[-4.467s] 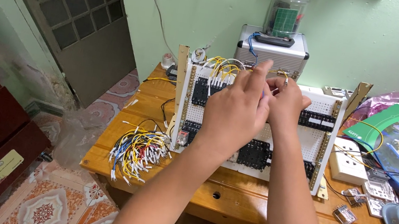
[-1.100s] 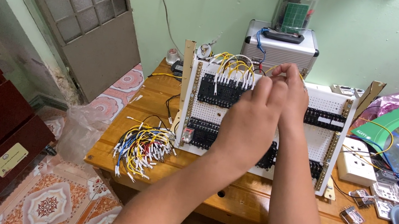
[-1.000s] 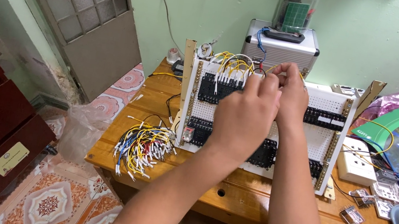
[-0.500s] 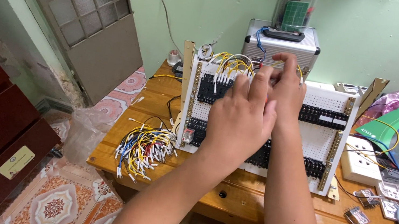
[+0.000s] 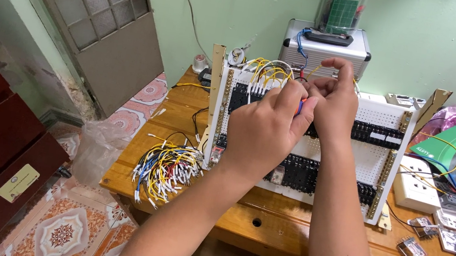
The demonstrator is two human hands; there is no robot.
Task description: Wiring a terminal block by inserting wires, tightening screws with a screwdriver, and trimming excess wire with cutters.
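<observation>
Wooden worktop (image 5: 286,226) carries white perforated wiring panel (image 5: 371,166). Left hand (image 5: 265,131) pinches a red-handled tool (image 5: 302,105); right hand (image 5: 333,100) pinches thin yellow wire (image 5: 317,69), both grips closed.

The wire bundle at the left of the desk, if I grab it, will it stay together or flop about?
The wire bundle would probably flop: it is many thin, loose strands fanned out on the desk, with no tie visible. It looks light. Strands near the desk edge already overhang it, so a push might spill some off. The ends could snag on each other.
</observation>
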